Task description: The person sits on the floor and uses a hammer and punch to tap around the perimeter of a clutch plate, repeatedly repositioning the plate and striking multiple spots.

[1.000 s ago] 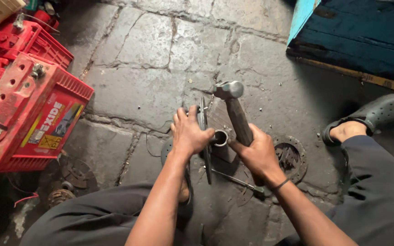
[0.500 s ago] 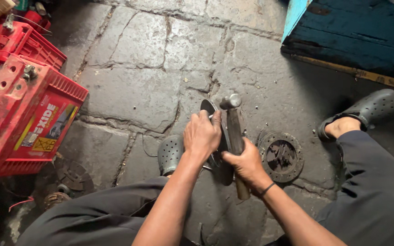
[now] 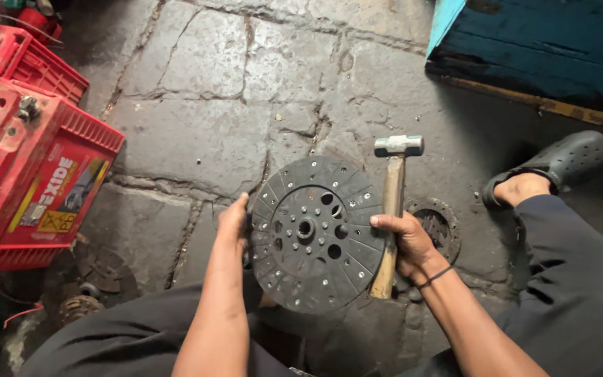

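A dark round clutch disc [image 3: 315,234] with several holes and rivets is tilted up facing me, held between both hands. My left hand [image 3: 234,225] grips its left rim. My right hand [image 3: 405,241] presses against its right rim and also holds a hammer [image 3: 392,202] by its wooden handle, the steel head pointing away from me. A second worn round plate [image 3: 441,225] lies flat on the stone floor just right of the hammer.
Red vehicle batteries [image 3: 26,171] sit at the left on the cracked stone floor [image 3: 211,119]. A blue wooden box [image 3: 546,42] stands at the top right. My right foot in a dark clog [image 3: 560,164] rests at the right. Rusty round parts [image 3: 99,279] lie at the lower left.
The disc was lying low under my hands; now it is lifted and turned face-up toward me. The hammer moved from above the disc's centre to its right side.
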